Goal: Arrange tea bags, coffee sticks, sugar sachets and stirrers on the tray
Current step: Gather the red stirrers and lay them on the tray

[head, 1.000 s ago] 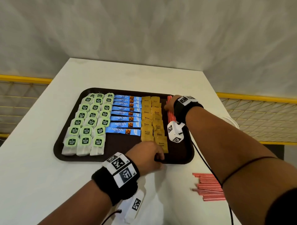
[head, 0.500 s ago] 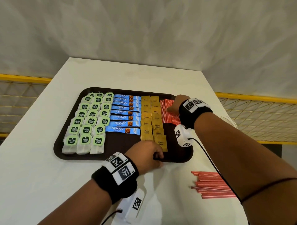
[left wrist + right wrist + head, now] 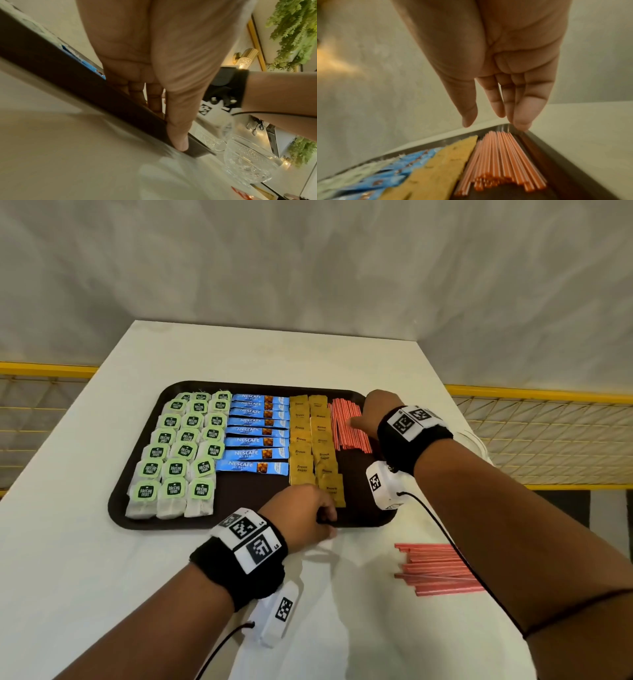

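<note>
On the dark tray (image 3: 118,501), the far-left block was tea bags (image 3: 178,453), laid in three overlapping columns. Beside them to the right lay the blue coffee sticks (image 3: 257,433), stacked crosswise in one column, and next the brown sugar sachets (image 3: 313,446) in two columns. At the tray's near edge the left hand (image 3: 301,517) held the rim: in the left wrist view its thumb pressed the outer wall while the curled fingers (image 3: 137,92) hooked over the lip, so that grip was pinching the tray, seemingly to steady it.

Further right, a bundle of red stirrers (image 3: 349,426) lay lengthwise in the tray's far right corner, touching the sachet column. The right hand (image 3: 373,416) hovered just over their far ends; its grip was spread and loose, the fingers (image 3: 494,100) straight and holding nothing. Rightmost, a second heap of loose stirrers (image 3: 435,570) lay on the white tabletop (image 3: 85,594), off the tray, near its right front corner.

The step in hand looked like the stirrers, the last of the four groups, with the tray's bundle being nudged square. The task seemed close to done. The next move probably called for the right hand to gather the tabletop heap and lay it in the bare strip in front of the bundle, ends aligned, without disturbing the sachets alongside.
</note>
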Motion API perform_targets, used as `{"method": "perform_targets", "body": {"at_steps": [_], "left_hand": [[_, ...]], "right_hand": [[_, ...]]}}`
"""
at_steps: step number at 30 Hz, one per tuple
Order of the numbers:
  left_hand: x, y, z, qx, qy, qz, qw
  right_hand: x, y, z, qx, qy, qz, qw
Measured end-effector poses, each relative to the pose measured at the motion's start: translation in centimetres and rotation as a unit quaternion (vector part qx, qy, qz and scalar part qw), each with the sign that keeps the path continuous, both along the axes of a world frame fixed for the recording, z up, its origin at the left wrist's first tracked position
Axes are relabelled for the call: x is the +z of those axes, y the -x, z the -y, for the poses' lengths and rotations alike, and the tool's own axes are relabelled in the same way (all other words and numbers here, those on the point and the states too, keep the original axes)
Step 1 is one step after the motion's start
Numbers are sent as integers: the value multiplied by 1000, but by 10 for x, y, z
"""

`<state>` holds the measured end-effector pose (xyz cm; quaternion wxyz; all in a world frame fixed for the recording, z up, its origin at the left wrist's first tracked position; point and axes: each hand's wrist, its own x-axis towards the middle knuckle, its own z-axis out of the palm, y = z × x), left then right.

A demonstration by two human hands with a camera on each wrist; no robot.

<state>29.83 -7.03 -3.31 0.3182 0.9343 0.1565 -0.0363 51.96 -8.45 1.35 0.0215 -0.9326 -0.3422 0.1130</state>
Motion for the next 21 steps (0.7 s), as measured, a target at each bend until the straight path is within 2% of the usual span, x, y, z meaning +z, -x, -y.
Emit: {"method": "perform_targets", "body": {"at_steps": [4,9,12,15,21], "left_hand": [[7,-5,7,5,-21,-24,999],[23,-21,47,-14,-55,22,998],[29,-33,75,-46,-74,26,996],[24,-45,104,-90,-88,-8,992],[7,-60,142,-134,-195,-50,970]], "right_hand": [[33,29,67,57,-39,-18,997],[45,57,166,88,-35,-69,993],[39,67,209,123,19,-87,988],[27,72,244,145,66,-87,983],[-6,70,261,178,84,-27,980]]}}
